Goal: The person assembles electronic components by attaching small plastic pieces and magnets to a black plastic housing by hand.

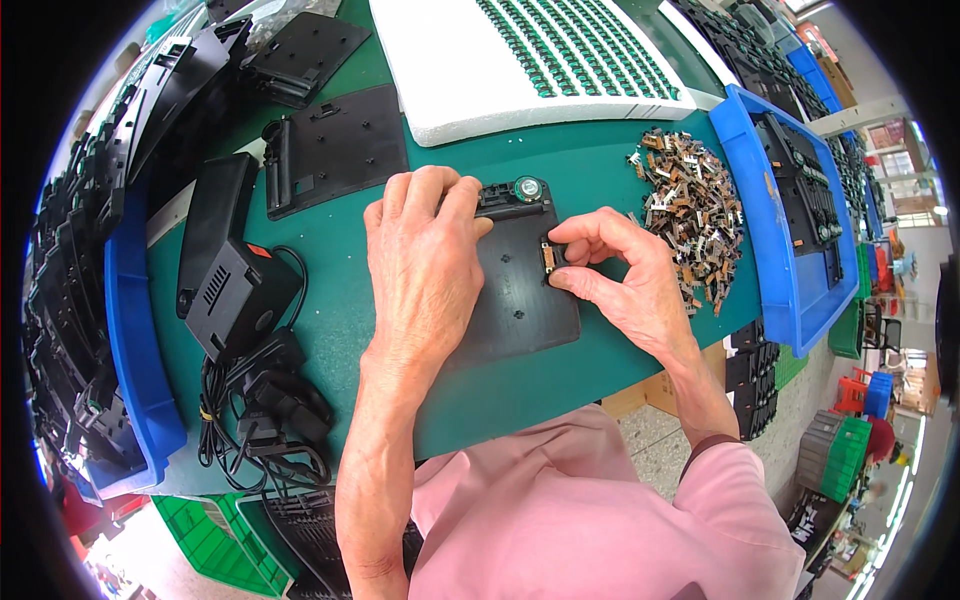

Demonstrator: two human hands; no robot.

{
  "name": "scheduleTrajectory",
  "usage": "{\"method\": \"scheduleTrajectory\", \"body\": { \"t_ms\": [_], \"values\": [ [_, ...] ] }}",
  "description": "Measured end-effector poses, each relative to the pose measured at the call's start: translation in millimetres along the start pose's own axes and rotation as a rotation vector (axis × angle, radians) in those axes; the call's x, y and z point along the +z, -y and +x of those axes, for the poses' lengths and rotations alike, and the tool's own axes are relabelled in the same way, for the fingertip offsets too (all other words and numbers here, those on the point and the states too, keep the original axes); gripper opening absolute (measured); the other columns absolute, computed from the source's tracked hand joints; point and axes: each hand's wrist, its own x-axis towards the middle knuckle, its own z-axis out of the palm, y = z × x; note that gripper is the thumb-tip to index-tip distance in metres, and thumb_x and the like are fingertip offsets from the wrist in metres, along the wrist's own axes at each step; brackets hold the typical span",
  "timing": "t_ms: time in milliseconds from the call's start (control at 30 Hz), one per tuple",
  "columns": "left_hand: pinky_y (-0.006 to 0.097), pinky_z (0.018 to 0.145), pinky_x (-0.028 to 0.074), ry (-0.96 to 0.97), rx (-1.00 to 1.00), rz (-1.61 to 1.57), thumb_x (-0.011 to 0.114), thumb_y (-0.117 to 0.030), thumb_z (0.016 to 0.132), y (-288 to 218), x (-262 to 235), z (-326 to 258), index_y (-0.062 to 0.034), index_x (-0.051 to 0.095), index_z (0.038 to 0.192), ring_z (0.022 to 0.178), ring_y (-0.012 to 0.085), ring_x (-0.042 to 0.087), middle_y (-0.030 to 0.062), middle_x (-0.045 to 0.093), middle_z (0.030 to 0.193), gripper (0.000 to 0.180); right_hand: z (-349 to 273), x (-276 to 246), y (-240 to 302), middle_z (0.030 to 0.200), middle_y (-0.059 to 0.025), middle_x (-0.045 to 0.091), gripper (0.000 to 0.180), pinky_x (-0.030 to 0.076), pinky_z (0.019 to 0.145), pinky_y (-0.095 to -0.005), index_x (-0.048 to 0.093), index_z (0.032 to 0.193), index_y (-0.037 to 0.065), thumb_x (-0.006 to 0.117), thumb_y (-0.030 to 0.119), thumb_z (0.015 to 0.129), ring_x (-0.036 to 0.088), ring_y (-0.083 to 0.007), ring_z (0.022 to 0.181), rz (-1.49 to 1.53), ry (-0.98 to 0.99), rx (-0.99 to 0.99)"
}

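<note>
A flat black plastic panel (pixel 515 300) lies on the green table in front of me. My left hand (pixel 425 265) is curled over its upper left part, fingers closed on the raised far edge. A round silver-and-green part (pixel 528 189) sits in that edge, right of my fingertips. At the panel's right edge, my right hand (pixel 630 285) pinches a small brown-and-black connector-like piece (pixel 548 257) between thumb and forefinger, against the panel. The inner fingertips of my left hand are partly hidden.
Small brown-and-white pieces (pixel 690 205) form a pile at right, beside a blue bin (pixel 735 150) of black parts. A white foam tray (pixel 440 90) holds rows of green parts. Another black panel (pixel 350 150), a black device (pixel 240 300) and coiled cables (pixel 215 410) lie left.
</note>
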Motion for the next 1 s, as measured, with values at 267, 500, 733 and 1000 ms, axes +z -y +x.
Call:
{"method": "scheduleTrajectory", "body": {
  "t_ms": [267, 500, 733, 1000],
  "values": [
    [0.041, 0.084, 0.042, 0.011, -0.012, -0.001, 0.072, -0.005, 0.077, 1, -3, 0, -0.0018, 0.066, 0.102, 0.098, 0.0272, 0.054, 0.0074, 0.059, 0.102, 0.027, -10, -5, 0, 0.093, -0.0029, 0.06, 0.041, 0.051, 0.07, -0.0234, 0.063, 0.118, 0.004, 0.075, 0.001, 0.078, 0.059, -0.0087, 0.079, 0.143, -0.016, 0.191],
    [0.039, 0.087, 0.044, 0.028, -0.045, -0.011, 0.068, -0.004, 0.081, -4, -5, 1, 0.0013, 0.067, 0.103, 0.098, 0.0306, 0.055, 0.0111, 0.061, 0.102, 0.023, -15, -6, 0, 0.09, -0.0064, 0.062, 0.049, 0.051, 0.063, -0.0249, 0.053, 0.13, 0.004, 0.07, 0.001, 0.084, 0.061, -0.0092, 0.073, 0.299, 0.063, 0.289],
    [0.042, 0.085, 0.043, 0.016, -0.019, -0.031, 0.072, -0.002, 0.074, -1, -4, 2, 0.0007, 0.066, 0.102, 0.1, 0.0297, 0.055, 0.0102, 0.061, 0.103, 0.029, -12, -6, 3, 0.088, -0.0056, 0.061, 0.055, 0.052, 0.064, -0.0256, 0.046, 0.137, 0.004, 0.064, -0.001, 0.085, 0.061, -0.0099, 0.073, 0.38, 0.124, 0.306],
    [0.04, 0.085, 0.045, 0.005, 0.003, -0.092, 0.07, -0.001, 0.076, -7, -6, 6, 0.0012, 0.066, 0.103, 0.097, 0.0312, 0.057, 0.0121, 0.062, 0.101, 0.027, -15, -12, -2, 0.087, -0.0066, 0.063, 0.062, 0.051, 0.063, -0.0264, 0.042, 0.14, 0.001, 0.065, 0.0, 0.083, 0.061, -0.0122, 0.072, 0.453, 0.101, 0.274]
  ]
}}
